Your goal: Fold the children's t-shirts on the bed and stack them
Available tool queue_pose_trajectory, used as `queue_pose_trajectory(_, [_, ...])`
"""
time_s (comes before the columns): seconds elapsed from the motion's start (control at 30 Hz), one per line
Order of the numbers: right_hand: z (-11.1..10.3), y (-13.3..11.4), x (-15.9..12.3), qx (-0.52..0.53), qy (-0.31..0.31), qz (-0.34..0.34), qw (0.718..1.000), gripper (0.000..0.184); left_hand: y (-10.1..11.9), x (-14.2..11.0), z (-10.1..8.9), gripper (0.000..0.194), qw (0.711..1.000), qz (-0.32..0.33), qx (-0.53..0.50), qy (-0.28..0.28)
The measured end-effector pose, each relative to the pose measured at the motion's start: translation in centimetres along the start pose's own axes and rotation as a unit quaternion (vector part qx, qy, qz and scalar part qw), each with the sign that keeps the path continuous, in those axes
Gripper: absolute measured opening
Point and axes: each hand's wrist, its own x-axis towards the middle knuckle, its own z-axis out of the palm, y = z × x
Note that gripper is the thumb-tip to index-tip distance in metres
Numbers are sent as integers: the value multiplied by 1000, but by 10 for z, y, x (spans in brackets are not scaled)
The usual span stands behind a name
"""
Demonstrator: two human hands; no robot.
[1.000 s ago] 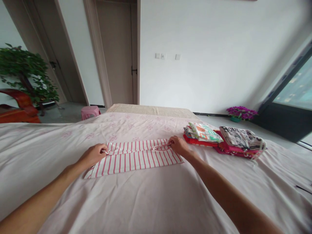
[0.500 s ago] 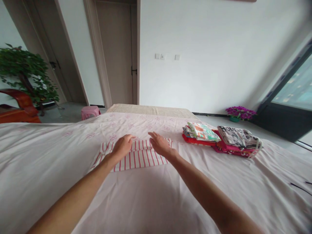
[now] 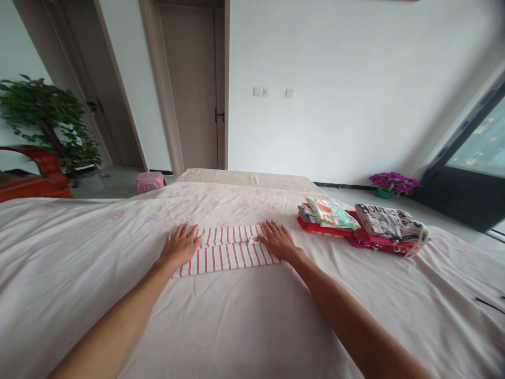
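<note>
A folded cloth with red and white stripes (image 3: 229,252) lies flat on the pale pink bed sheet (image 3: 244,316) in front of me. My left hand (image 3: 179,246) rests palm down on its left end, fingers stretched out. My right hand (image 3: 278,240) lies flat on its right end, fingers spread as well. Neither hand grips anything. A white cord end shows at the cloth's edge by my right hand.
Two piles of folded clothes sit on the bed to the right: a floral-topped pile (image 3: 329,216) and a print-topped pile (image 3: 389,226). Beyond the bed are a pink stool (image 3: 150,181), a green plant (image 3: 47,118), a closed door (image 3: 193,89) and purple flowers (image 3: 392,183).
A second ago my hands pinched the far corners of the wider striped cloth. They came together in the middle, then spread apart, and now press flat on the narrower folded cloth's ends.
</note>
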Motion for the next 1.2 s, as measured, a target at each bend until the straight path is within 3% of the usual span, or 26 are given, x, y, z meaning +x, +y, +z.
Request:
queue_pose_trajectory(0.1, [-2, 11, -6, -3, -15, 3, 1000, 55, -17, -5, -3, 64, 998, -60, -1, -8])
queue_pose_trajectory(0.23, [-9, 22, -12, 20, -27, 26, 999, 48, -31, -18, -11, 65, 993, -116, 17, 32])
queue_pose_trajectory(0.43, [-16, 50, -29, 109, 85, 112, 984, 46, -40, -36, -34, 66, 987, -158, 13, 17])
queue_pose_trajectory(0.6, [-7, 67, -42, 128, 112, 150, 974, 37, -38, -28, -48, 70, 975, -217, -39, -41])
queue_pose_trajectory(0.8, [0, 68, -45, 123, 130, 163, 970, 34, -51, -9, -47, 55, 967, -216, -115, -75])
queue_pose_trajectory(0.93, [1, 70, -47, 142, 136, 153, 969, 32, -51, -11, -47, 44, 957, -198, -192, -84])
queue_pose_trajectory(1.1, [1, 71, -48, 164, 145, 137, 966, 32, -30, -19, -65, 32, 939, -158, -294, -87])
queue_pose_trajectory(1.2, [1, 71, -48, 178, 146, 145, 962, 30, -5, -11, -86, 29, 907, -140, -385, -94])
